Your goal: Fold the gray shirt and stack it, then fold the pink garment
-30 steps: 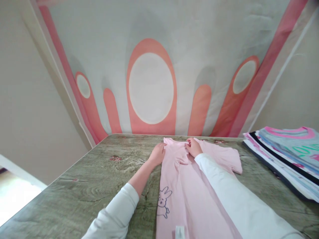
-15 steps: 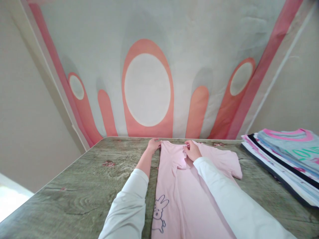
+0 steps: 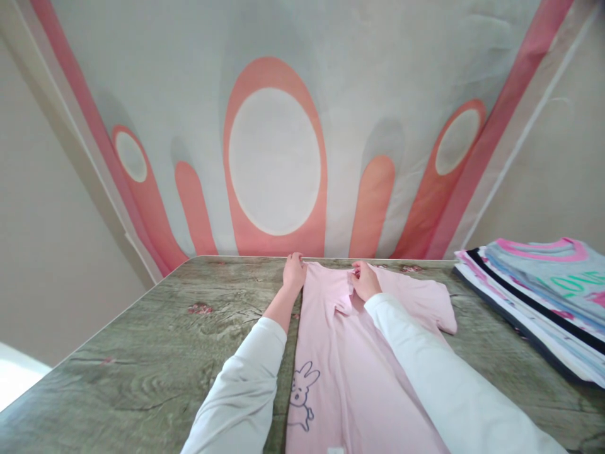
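Note:
A pink short-sleeved shirt (image 3: 368, 353) lies on the table with its left side folded inward, so a line-drawn rabbit shows at the folded edge. At the top left corner of the shirt is my left hand (image 3: 295, 271), fingers bent and closed on the cloth edge. My right hand (image 3: 365, 282) pinches the cloth near the neckline, to the right of the fold. One sleeve spreads out flat to the right. My right forearm covers part of the shirt's body, and its lower end runs out of view.
On the right side of the wood-patterned table (image 3: 155, 353) sits a stack of folded clothes (image 3: 534, 296), with a grey, pink-collared shirt on top. Behind the far edge stands a pink and grey patterned backdrop (image 3: 274, 157).
The left hand's wrist has turned and its fingers now point more upward at the shirt's corner. The right hand keeps its hold. The view has shifted slightly.

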Demonstrator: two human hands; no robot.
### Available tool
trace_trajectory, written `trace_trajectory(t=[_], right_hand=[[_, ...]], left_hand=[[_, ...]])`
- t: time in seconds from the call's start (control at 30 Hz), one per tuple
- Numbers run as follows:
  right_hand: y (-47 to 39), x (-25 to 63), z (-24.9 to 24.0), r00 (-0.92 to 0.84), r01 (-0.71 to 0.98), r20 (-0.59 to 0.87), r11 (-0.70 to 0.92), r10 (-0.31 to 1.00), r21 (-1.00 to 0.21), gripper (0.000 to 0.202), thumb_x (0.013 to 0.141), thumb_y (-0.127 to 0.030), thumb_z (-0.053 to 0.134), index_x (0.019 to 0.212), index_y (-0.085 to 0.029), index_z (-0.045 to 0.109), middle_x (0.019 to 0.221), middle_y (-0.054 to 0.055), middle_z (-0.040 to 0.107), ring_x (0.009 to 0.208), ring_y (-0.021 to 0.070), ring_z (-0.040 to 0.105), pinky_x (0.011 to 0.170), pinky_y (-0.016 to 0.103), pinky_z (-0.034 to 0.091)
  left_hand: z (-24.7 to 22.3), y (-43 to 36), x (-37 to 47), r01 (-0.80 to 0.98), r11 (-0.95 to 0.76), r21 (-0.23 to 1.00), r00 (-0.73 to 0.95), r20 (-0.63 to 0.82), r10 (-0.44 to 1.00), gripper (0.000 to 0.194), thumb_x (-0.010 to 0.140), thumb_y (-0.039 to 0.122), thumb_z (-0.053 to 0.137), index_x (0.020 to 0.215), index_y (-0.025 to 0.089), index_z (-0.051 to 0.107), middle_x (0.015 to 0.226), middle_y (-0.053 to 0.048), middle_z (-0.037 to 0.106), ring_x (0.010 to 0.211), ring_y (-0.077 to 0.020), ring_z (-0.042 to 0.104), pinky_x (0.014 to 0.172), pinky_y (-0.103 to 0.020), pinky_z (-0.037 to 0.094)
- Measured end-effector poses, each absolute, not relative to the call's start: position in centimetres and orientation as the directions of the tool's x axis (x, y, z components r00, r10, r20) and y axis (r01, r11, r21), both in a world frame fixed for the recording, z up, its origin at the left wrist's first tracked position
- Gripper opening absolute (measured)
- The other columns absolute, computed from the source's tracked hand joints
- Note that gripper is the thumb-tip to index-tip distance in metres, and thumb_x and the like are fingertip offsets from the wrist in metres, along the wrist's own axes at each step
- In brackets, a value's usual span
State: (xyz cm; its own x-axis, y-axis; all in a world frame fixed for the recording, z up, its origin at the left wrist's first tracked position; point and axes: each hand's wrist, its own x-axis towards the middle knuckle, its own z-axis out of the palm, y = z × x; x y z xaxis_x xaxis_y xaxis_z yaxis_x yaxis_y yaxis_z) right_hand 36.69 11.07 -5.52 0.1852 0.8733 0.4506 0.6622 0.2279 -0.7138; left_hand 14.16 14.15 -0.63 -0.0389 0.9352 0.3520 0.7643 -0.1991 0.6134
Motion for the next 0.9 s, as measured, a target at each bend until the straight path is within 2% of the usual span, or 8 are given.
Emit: trace_trajectory(t=[0.1, 0.23, 0.33, 0.43, 0.53, 0.7, 0.8, 0.9], right_hand=[[11.3, 36.7, -5.8, 0.195, 0.663, 0.455, 0.225, 0.869, -0.714, 0.027, 0.072, -0.017, 0.052, 0.098, -0.016, 0.052, 0.083, 0.005, 0.059, 0.072, 0.0161, 0.057, 0.073, 0.030, 0.045], [11.5, 36.8, -5.8, 0.195, 0.667, 0.458, 0.225, 0.867, -0.710, 0.027, 0.071, -0.015, 0.052, 0.098, -0.016, 0.053, 0.082, 0.004, 0.059, 0.072, 0.0155, 0.056, 0.073, 0.029, 0.045], [11.4, 36.9, -5.7, 0.206, 0.677, 0.459, 0.213, 0.864, -0.704, 0.027, 0.071, -0.014, 0.051, 0.098, -0.016, 0.053, 0.083, 0.004, 0.058, 0.073, 0.0155, 0.056, 0.074, 0.029, 0.045], [11.3, 37.0, -5.6, 0.223, 0.679, 0.455, 0.198, 0.862, -0.707, 0.025, 0.071, -0.014, 0.051, 0.097, -0.017, 0.053, 0.084, 0.005, 0.059, 0.076, 0.0162, 0.056, 0.076, 0.030, 0.044], [11.4, 37.2, -5.5, 0.247, 0.680, 0.448, 0.176, 0.859, -0.712, 0.023, 0.073, -0.014, 0.049, 0.095, -0.017, 0.054, 0.083, 0.005, 0.060, 0.078, 0.0169, 0.057, 0.078, 0.030, 0.043], [11.7, 37.4, -5.7, 0.266, 0.688, 0.441, 0.151, 0.858, -0.709, 0.022, 0.073, -0.013, 0.047, 0.093, -0.017, 0.055, 0.082, 0.005, 0.060, 0.078, 0.0171, 0.056, 0.078, 0.031, 0.043], [11.7, 37.5, -5.7, 0.254, 0.694, 0.440, 0.154, 0.861, -0.703, 0.024, 0.069, -0.012, 0.048, 0.092, -0.017, 0.055, 0.084, 0.006, 0.060, 0.080, 0.0174, 0.056, 0.079, 0.031, 0.043], [11.6, 37.5, -5.5, 0.250, 0.692, 0.435, 0.154, 0.865, -0.705, 0.024, 0.069, -0.014, 0.049, 0.093, -0.016, 0.055, 0.084, 0.006, 0.060, 0.079, 0.0180, 0.056, 0.080, 0.032, 0.043]], left_hand=[[-0.1, 12.7, 14.9, 0.822, -0.307, 0.481, 0.099, 0.409, 0.907, 0.022, 0.079, 0.014, 0.052, 0.101, 0.017, 0.055, 0.112, -0.009, 0.053, 0.108, -0.0192, 0.050, 0.094, -0.032, 0.035], [-0.3, 10.7, 16.1, 0.832, -0.447, 0.329, 0.326, 0.362, 0.873, 0.015, 0.083, 0.021, 0.048, 0.093, 0.018, 0.059, 0.104, -0.008, 0.058, 0.103, -0.0195, 0.053, 0.092, -0.031, 0.037], [-1.1, 9.7, 16.6, 0.814, -0.527, 0.244, 0.453, 0.300, 0.839, 0.026, 0.087, 0.027, 0.043, 0.105, 0.017, 0.058, 0.116, -0.009, 0.057, 0.111, -0.0193, 0.050, 0.097, -0.030, 0.034], [-1.9, 9.3, 16.7, 0.808, -0.560, 0.183, 0.512, 0.250, 0.821, 0.039, 0.089, 0.031, 0.039, 0.124, 0.015, 0.047, 0.134, -0.010, 0.045, 0.124, -0.0203, 0.038, 0.103, -0.033, 0.027], [-2.3, 9.3, 16.6, 0.821, -0.552, 0.146, 0.517, 0.219, 0.828, 0.046, 0.090, 0.036, 0.035, 0.132, 0.015, 0.038, 0.140, -0.010, 0.036, 0.129, -0.0226, 0.031, 0.105, -0.039, 0.023], [-1.2, 8.3, 17.0, 0.843, -0.522, 0.128, 0.485, 0.239, 0.841, 0.046, 0.090, 0.035, 0.036, 0.132, 0.016, 0.035, 0.140, -0.011, 0.036, 0.130, -0.0241, 0.029, 0.105, -0.041, 0.022], [0.3, 5.8, 17.3, 0.824, -0.548, 0.142, 0.496, 0.285, 0.820, 0.035, 0.089, 0.030, 0.041, 0.120, 0.016, 0.048, 0.126, -0.012, 0.048, 0.119, -0.0238, 0.042, 0.101, -0.037, 0.028], [1.4, 2.6, 17.4, 0.762, -0.617, 0.195, 0.542, 0.329, 0.773, 0.026, 0.086, 0.035, 0.046, 0.102, 0.018, 0.058, 0.106, -0.009, 0.056, 0.100, -0.0222, 0.053, 0.090, -0.034, 0.038]])
